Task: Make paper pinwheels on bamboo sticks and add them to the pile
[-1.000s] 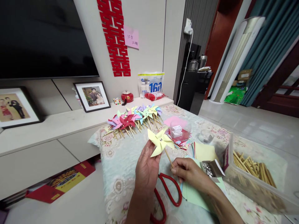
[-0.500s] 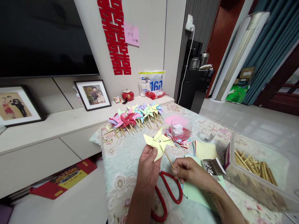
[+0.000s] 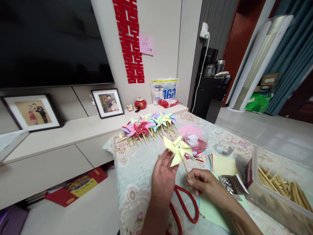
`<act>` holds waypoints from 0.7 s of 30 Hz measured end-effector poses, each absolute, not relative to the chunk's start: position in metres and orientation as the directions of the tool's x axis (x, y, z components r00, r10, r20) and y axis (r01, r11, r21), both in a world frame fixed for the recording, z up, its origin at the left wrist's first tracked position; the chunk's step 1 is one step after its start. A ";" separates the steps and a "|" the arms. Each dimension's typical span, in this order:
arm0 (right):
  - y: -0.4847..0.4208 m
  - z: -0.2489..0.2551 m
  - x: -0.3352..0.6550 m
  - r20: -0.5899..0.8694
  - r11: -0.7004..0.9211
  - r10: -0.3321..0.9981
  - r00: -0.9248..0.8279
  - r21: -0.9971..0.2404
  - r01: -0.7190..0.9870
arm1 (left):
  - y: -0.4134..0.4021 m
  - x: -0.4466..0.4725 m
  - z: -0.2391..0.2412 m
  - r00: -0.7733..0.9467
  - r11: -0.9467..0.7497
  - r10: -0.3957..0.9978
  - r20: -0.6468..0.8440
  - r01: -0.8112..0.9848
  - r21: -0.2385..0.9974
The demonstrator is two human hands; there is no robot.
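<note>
A pale yellow paper pinwheel (image 3: 179,149) with a metal pin at its centre stands on a thin wooden stick (image 3: 186,168). My right hand (image 3: 204,185) pinches that stick near its lower part. Behind and below the pinwheel's left blades, my left hand (image 3: 164,178) is open, palm up and fingers spread; whether a fingertip touches the paper I cannot tell. Red-handled scissors (image 3: 187,204) lie under my forearms, their blades hidden. Beside my right wrist are a small box of metal pins (image 3: 230,186) and light green paper sheets (image 3: 215,210).
Finished pinwheels (image 3: 149,125) lie heaped at the table's far side. A clear round tub (image 3: 197,138) sits on coloured paper pieces. At the right, a plastic bin (image 3: 254,182) holds many wooden sticks (image 3: 285,186). Yellow square sheets (image 3: 223,164) lie near the pin box.
My left hand has let go of the pinwheel's blade and opened beside it. The right hand still grips the stick. The whole view has shifted slightly left.
</note>
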State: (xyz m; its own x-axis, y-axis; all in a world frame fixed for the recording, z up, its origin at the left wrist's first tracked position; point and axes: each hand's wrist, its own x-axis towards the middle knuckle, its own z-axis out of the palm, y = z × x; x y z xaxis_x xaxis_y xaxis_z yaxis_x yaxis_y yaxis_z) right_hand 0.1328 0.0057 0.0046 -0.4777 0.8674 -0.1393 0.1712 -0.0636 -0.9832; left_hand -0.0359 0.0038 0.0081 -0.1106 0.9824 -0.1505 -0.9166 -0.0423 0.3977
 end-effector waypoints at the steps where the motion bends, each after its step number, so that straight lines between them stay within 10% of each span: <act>1: 0.007 0.004 0.133 -0.127 -0.055 0.881 -0.456 -0.984 0.167 | 0.005 -0.036 0.007 -0.107 -0.026 0.977 -0.187 -0.921 0.389; 14: 0.045 0.026 0.097 -0.022 0.006 0.973 -0.231 -0.993 0.119 | 0.018 -0.036 -0.014 -0.079 -0.008 0.951 -0.300 -0.973 0.231; 21: 0.107 0.026 0.042 0.088 0.164 0.960 -0.267 -0.946 0.279 | 0.014 -0.044 -0.006 -0.012 -0.004 0.998 -0.069 -0.993 0.121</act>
State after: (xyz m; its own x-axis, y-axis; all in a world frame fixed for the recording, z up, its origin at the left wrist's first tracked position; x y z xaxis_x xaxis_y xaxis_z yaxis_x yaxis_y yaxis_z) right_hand 0.0421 0.1066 0.0263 -0.2666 0.9598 0.0876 0.2791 0.1638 -0.9462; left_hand -0.0437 0.0136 -0.0056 -0.0122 0.9976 -0.0687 -0.9927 -0.0038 0.1206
